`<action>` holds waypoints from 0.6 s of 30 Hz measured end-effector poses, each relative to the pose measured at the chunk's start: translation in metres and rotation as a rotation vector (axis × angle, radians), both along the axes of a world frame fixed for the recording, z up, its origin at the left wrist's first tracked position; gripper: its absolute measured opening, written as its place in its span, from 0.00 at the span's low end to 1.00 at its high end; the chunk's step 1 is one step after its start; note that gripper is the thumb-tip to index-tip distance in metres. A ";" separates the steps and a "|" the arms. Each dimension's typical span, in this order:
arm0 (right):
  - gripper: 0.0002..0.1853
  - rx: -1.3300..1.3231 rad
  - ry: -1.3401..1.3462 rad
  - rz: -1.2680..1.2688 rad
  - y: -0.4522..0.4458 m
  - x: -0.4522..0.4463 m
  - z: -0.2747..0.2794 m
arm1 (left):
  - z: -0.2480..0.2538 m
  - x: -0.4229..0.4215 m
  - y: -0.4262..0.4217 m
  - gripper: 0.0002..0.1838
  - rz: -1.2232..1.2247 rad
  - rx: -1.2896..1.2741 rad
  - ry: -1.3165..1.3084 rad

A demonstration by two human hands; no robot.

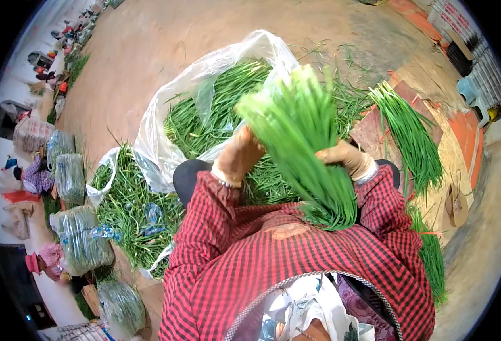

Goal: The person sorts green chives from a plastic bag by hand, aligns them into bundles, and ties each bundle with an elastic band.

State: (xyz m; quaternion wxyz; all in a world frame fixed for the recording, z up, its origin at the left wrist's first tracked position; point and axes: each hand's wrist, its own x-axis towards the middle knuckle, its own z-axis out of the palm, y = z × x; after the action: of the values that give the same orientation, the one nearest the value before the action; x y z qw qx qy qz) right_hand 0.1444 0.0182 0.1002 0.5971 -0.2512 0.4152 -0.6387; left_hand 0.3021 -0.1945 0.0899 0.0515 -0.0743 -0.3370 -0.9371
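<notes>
A large bunch of long green stalks (pixel 301 142) is held up in front of the checked clothing, its pale ends blurred. My right hand (pixel 344 159), in a tan glove, grips the right side of the bunch. On the other side my left hand (pixel 239 156), gloved too, is closed against the bunch; its fingertips are partly hidden. Beyond the left hand lies an open clear plastic bag (pixel 154 128) with more green stalks (pixel 233 85) inside. A separate neat bundle (pixel 409 131) rests on a board to the right.
Loose green stalks (pixel 134 210) lie in a heap at the left. Wrapped bales (pixel 83 236) stand farther left, near two people (pixel 49 258). A brown sandal-like item (pixel 456 206), another green bundle (pixel 429 256) and stacked crates (pixel 486 74) are on the right.
</notes>
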 end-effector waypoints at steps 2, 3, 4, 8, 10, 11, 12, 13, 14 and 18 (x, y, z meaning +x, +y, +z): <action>0.37 0.088 0.047 0.101 -0.011 0.022 0.001 | 0.014 0.002 0.002 0.38 0.196 -0.068 -0.167; 0.40 0.064 0.031 0.181 -0.014 0.025 -0.002 | 0.013 0.001 -0.001 0.32 0.156 -0.036 -0.217; 0.40 0.063 0.029 0.187 -0.016 0.025 -0.002 | 0.014 0.002 -0.003 0.32 0.189 -0.023 -0.315; 0.35 -0.029 0.423 -0.099 -0.020 0.032 0.002 | 0.019 -0.001 -0.004 0.31 0.208 0.055 -0.243; 0.28 0.021 0.404 -0.213 -0.017 0.036 -0.001 | 0.024 0.000 -0.008 0.36 0.157 0.010 -0.234; 0.24 0.045 0.415 -0.190 -0.016 0.041 0.001 | 0.024 -0.003 -0.005 0.39 0.105 0.032 -0.157; 0.24 0.049 0.414 -0.190 -0.015 0.044 -0.004 | 0.026 -0.006 0.000 0.43 0.054 0.051 -0.079; 0.24 0.036 0.431 -0.143 -0.016 0.047 -0.009 | 0.029 -0.010 0.002 0.54 0.080 -0.081 -0.097; 0.24 0.022 0.449 -0.096 -0.016 0.049 -0.012 | 0.029 -0.011 0.003 0.54 0.080 -0.078 -0.100; 0.29 0.058 0.531 -0.030 -0.016 0.051 -0.017 | 0.022 -0.018 0.002 0.57 -0.011 -0.022 -0.029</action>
State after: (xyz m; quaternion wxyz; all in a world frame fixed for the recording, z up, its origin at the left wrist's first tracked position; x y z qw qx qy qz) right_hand 0.1951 0.0027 0.0831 0.4648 -0.3865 0.5789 -0.5472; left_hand 0.2840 -0.1924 0.1117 0.0407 -0.0631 -0.3476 -0.9346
